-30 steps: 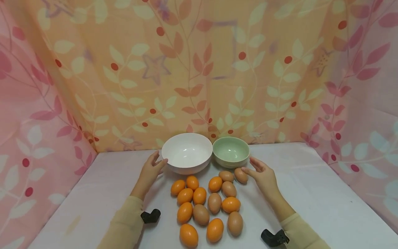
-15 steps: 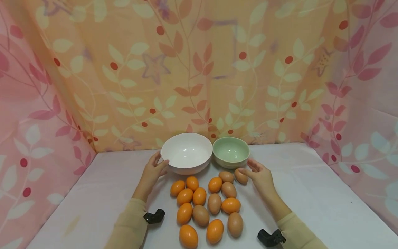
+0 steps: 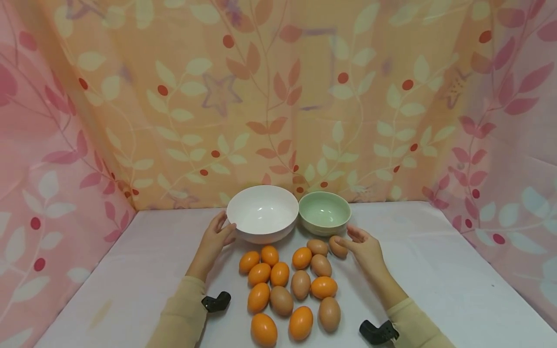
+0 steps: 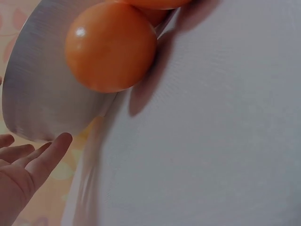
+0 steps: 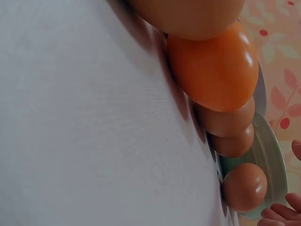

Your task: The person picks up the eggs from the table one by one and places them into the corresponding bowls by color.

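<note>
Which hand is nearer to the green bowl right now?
Right: the right hand is at the near right of the green bowl; the left hand is farther off, at the left of the white bowl.

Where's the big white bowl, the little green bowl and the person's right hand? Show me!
White bowl [image 3: 263, 215]: head view, on its shiny inside.
Green bowl [image 3: 324, 214]: head view, on its inside.
Right hand [image 3: 367, 249]: head view, on the middle of the hand.
</note>
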`<state>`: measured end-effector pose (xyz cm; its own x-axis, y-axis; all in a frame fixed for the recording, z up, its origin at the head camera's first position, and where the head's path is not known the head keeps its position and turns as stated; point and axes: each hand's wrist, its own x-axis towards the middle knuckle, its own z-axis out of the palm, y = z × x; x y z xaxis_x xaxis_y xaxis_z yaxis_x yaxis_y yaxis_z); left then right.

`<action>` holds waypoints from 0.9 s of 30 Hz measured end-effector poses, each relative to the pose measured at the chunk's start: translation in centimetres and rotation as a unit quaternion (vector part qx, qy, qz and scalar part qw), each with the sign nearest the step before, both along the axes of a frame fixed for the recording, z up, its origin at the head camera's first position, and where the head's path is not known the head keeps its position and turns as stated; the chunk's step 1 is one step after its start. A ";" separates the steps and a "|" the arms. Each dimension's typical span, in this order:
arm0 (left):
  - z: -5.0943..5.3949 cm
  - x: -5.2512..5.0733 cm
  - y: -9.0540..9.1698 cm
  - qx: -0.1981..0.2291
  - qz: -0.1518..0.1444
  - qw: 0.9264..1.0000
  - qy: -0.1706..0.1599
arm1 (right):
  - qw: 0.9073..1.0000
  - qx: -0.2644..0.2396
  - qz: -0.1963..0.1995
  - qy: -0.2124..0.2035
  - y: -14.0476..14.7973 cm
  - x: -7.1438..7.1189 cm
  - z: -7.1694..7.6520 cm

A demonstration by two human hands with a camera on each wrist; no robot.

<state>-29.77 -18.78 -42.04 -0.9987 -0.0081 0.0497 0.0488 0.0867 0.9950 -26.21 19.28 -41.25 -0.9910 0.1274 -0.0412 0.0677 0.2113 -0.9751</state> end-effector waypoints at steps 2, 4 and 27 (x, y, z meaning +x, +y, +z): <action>-0.2 0.0 0.1 0.004 -0.003 1.000 -0.001 | 1.000 0.001 0.004 -0.004 0.1 0.0 -0.2; -0.4 0.0 0.2 0.006 -0.002 1.000 -0.005 | 1.000 0.013 0.009 -0.004 0.2 0.0 -0.5; 0.1 0.2 0.7 0.036 -0.005 0.999 0.008 | 0.999 0.021 0.032 -0.034 0.3 -0.4 -1.4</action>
